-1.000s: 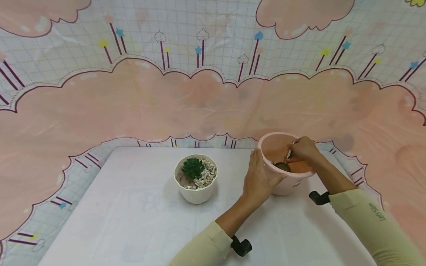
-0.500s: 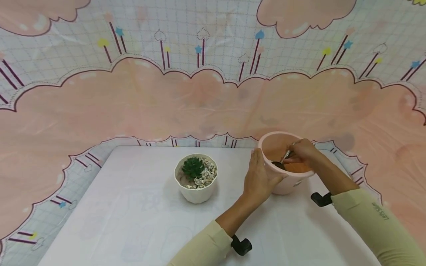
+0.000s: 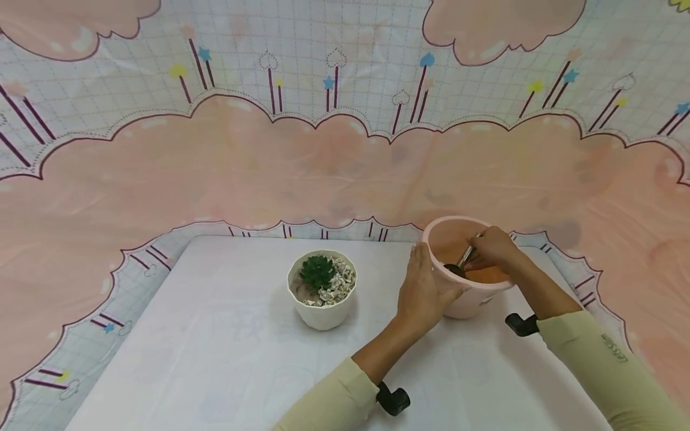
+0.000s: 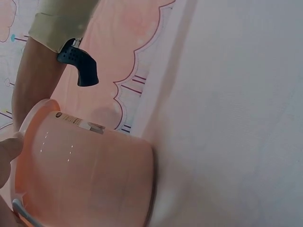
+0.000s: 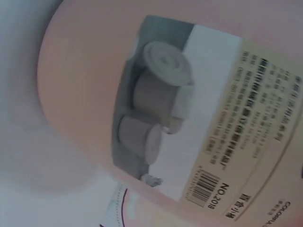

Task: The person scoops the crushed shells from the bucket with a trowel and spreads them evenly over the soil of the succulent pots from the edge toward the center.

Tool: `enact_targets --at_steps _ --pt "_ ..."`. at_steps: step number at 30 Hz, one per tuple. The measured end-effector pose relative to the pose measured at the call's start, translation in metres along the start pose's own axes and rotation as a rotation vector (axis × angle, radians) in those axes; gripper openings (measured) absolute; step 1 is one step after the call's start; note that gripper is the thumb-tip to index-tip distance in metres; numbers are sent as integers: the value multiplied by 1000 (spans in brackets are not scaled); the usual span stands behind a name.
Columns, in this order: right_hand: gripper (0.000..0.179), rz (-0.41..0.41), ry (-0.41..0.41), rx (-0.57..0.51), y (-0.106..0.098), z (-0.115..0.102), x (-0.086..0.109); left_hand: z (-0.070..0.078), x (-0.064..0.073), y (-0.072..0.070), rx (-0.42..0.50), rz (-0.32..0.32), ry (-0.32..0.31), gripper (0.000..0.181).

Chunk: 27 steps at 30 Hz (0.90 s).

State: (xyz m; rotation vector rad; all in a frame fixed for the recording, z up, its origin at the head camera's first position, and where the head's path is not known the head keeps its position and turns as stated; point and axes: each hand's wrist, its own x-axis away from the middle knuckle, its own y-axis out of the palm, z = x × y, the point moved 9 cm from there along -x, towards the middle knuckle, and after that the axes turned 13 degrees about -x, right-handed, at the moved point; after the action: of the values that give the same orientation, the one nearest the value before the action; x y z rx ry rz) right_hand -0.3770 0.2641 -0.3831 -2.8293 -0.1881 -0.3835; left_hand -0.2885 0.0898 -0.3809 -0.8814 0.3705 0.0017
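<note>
The ladle (image 3: 464, 258) leans over more than a second ago inside the pink bucket (image 3: 470, 299), so probably still mid-scoop. Right hand (image 3: 493, 247) grips the ladle, left hand (image 3: 420, 294) rests straight-fingered against the bucket.

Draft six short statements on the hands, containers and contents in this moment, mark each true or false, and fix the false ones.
1. The right hand holds a spoon-like tool with its lower end inside the pink bucket. True.
2. The left hand holds the tool too. False: it touches the bucket's outside.
3. A white pot with a green plant stands on the table. True.
4. In the head view, the pot is right of the bucket. False: it is left of it.
5. The bucket carries a printed label. True.
6. The pot holds only the plant. False: pale pebble-like pieces lie beside the plant.
</note>
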Motion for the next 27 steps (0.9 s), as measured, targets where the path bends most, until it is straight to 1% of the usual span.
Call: enact_targets --at_steps 4,6,10,12,16,22,27 --pt "36 -46 54 -90 1 3 -1 0 0 -1 10 -3 2 114" --pt "36 -60 67 -108 1 2 1 -1 0 -1 15 -4 0 114" --pt "36 -73 76 -148 -2 -3 3 0 1 0 1 -4 1 114" --pt "34 -77 85 -188 -3 -6 3 0 1 -1 -4 6 9 114" --pt "32 -80 103 -229 -5 -10 6 0 0 -1 -7 20 19 114" --pt "34 -75 100 -236 -8 -12 7 -1 -1 1 -13 13 20 114" --pt "34 -73 89 -303 -15 -14 8 -2 -2 1 -14 6 18 114"
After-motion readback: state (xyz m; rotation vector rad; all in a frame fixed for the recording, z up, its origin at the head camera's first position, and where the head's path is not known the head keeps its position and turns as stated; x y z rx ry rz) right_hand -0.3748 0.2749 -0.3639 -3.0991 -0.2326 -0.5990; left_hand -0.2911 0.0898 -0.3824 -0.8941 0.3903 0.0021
